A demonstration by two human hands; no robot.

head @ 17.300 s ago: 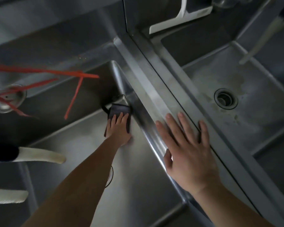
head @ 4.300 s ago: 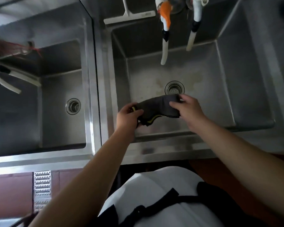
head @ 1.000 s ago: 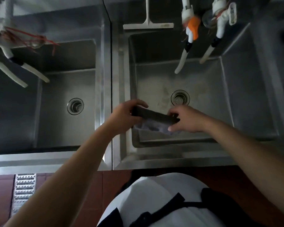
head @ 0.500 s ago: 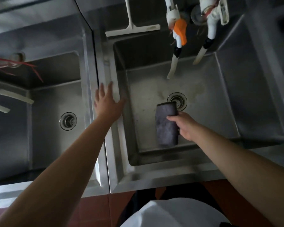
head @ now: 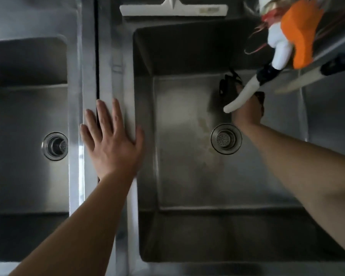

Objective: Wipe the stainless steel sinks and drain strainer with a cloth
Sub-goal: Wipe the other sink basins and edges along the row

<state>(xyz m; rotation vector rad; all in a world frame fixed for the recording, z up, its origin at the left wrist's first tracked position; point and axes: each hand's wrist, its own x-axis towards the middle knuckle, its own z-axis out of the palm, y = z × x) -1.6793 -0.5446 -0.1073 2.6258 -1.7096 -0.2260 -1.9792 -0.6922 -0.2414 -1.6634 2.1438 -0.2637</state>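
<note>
Dark cloth [head: 226, 87] pressed to the right sink's [head: 187, 156] floor, near its back wall.

The right hand [head: 247, 110] covers the cloth; its fingers are hidden, so grip and cloth's long axis are unclear. A drain strainer [head: 226, 139] sits just nearer. The left hand [head: 112, 144] rests flat, fingers spread, on the divider beside the left sink [head: 28, 120].

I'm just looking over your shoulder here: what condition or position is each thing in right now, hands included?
left hand: flat, fingers spread, resting on the divider between the sinks.
right hand: deep in the right sink, on the cloth; grip partly hidden.
cloth: dark, bunched against the back of the basin floor.
right sink: stained around the drain.
drain strainer: seated, uncovered.
left sink drain: plug seated.
hose: dangling, no water visible.
</note>
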